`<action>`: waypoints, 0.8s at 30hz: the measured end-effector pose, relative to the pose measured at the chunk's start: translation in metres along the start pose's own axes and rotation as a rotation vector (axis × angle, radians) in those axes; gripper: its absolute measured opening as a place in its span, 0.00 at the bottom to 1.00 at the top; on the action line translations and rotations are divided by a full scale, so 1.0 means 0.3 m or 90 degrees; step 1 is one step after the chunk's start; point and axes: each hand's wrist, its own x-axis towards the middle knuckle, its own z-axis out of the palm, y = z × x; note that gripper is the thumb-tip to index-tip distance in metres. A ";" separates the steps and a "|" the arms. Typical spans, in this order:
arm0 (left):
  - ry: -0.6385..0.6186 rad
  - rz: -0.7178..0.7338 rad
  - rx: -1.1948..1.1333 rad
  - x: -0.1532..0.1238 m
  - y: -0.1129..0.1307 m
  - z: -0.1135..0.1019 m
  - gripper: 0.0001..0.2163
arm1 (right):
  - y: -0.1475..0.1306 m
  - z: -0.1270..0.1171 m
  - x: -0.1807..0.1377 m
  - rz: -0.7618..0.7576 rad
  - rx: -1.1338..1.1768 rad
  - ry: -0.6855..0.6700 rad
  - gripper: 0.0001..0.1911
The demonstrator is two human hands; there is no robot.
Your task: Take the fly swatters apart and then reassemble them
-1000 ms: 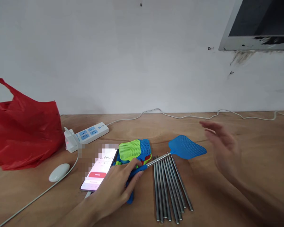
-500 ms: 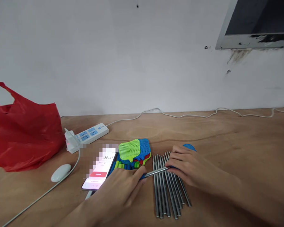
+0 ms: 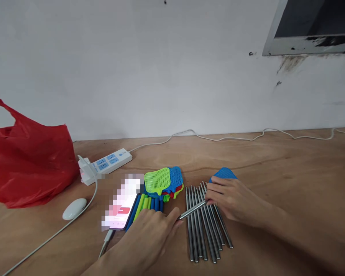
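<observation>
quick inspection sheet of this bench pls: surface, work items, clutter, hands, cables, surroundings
surface: wooden table, bare plywood
work items: blue swatter crossing over a row of metal rods; stacked swatter heads; coloured handles
clutter: red bag, phone, white mouse
hands: left hand grips the swatter's handle end; right hand holds its head end
cables: power strip; white cable along wall
surroundings: white wall, grey frame

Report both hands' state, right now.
Left hand: closed on the blue fly swatter, pinching the near end of its rod.
Right hand: closed on the same swatter, at its mesh head.
</observation>
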 end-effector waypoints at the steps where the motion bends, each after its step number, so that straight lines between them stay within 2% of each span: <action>1: 0.007 -0.003 -0.008 -0.007 -0.009 0.001 0.17 | 0.023 0.002 -0.012 0.011 -0.004 0.012 0.09; 6: 0.052 0.006 -0.060 -0.050 -0.049 0.025 0.22 | 0.070 0.020 -0.061 0.055 0.044 0.045 0.10; 11: 0.045 0.024 -0.072 -0.055 -0.048 0.029 0.22 | -0.011 0.022 -0.021 0.017 0.071 0.100 0.15; 18: -0.035 0.014 -0.036 -0.026 -0.012 0.004 0.15 | -0.113 0.021 0.048 -0.025 0.023 0.066 0.18; 24: -0.027 -0.010 -0.046 -0.041 -0.015 0.012 0.18 | -0.060 0.018 0.027 -0.033 0.012 0.060 0.17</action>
